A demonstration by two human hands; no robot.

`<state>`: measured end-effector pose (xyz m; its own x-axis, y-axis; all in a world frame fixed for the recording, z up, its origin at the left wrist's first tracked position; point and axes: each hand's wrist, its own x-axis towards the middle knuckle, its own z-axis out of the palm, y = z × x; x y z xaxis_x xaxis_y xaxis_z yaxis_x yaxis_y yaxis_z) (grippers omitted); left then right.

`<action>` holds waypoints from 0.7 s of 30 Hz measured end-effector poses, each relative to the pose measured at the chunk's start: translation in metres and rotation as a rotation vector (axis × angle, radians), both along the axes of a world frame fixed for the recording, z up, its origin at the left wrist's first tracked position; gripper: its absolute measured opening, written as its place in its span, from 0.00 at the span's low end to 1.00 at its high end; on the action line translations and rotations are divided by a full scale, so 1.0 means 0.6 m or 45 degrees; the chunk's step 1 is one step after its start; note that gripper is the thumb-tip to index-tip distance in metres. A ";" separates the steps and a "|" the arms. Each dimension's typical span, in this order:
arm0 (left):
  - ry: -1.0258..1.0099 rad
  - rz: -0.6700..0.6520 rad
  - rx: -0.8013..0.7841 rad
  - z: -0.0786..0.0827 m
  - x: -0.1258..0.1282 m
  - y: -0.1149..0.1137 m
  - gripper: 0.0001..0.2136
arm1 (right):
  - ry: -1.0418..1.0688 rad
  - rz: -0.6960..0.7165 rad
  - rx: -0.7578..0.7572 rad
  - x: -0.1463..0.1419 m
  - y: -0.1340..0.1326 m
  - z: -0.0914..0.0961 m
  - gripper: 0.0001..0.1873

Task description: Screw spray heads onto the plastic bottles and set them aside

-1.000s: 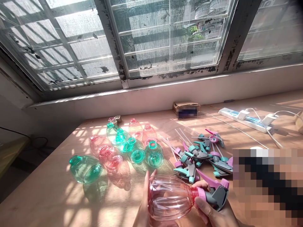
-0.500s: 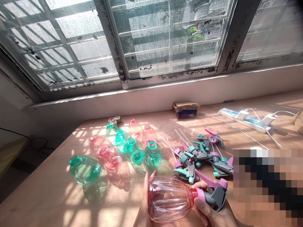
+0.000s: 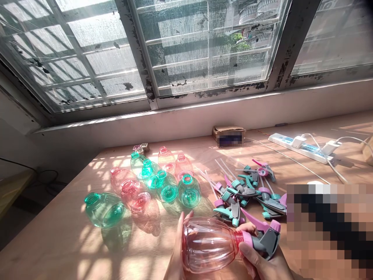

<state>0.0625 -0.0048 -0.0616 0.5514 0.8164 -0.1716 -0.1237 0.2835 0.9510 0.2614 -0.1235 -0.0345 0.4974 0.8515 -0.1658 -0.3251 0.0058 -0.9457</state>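
Note:
A clear pink spray bottle (image 3: 208, 245) lies on its side in the air close to me, base to the left. My left hand (image 3: 177, 247) is closed around its base, fingertips showing above the rim. At the neck, my right hand (image 3: 266, 262) pinches the pink collar of a grey trigger sprayer (image 3: 269, 242), whose pink trigger points up and left. The sprayer sits on the bottle's mouth; how tightly cannot be seen. Just beyond my right hand lies a heap of loose trigger sprayers (image 3: 243, 190) in grey, pink and teal, with thin clear tubes.
Several open green bottles (image 3: 105, 212) and pink bottles (image 3: 140, 198) stand on the wooden table (image 3: 58, 241) to the left. Further back are small square items (image 3: 141, 147), a cardboard box (image 3: 229, 136) and a power strip (image 3: 300, 147) with cables. Pixels mask the right edge.
Highlights on the pink bottle in my hands have shifted slightly. Both hands stay in nearly the same place, and the things on the table have not moved.

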 end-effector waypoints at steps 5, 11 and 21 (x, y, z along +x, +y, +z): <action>0.048 0.024 -0.053 0.019 -0.010 -0.018 0.50 | 0.023 -0.059 0.018 -0.002 0.001 0.007 0.30; 0.018 0.027 -0.067 0.034 -0.007 -0.027 0.62 | 0.079 -0.029 -0.037 -0.004 0.000 0.014 0.32; -0.039 -0.005 -0.046 0.046 -0.011 -0.035 0.63 | 0.054 -0.042 -0.022 -0.002 0.000 0.009 0.33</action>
<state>0.0558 -0.0258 -0.0341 0.5598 0.8080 -0.1838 -0.1514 0.3178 0.9360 0.2604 -0.1237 -0.0291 0.5171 0.8317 -0.2021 -0.3651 0.0007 -0.9310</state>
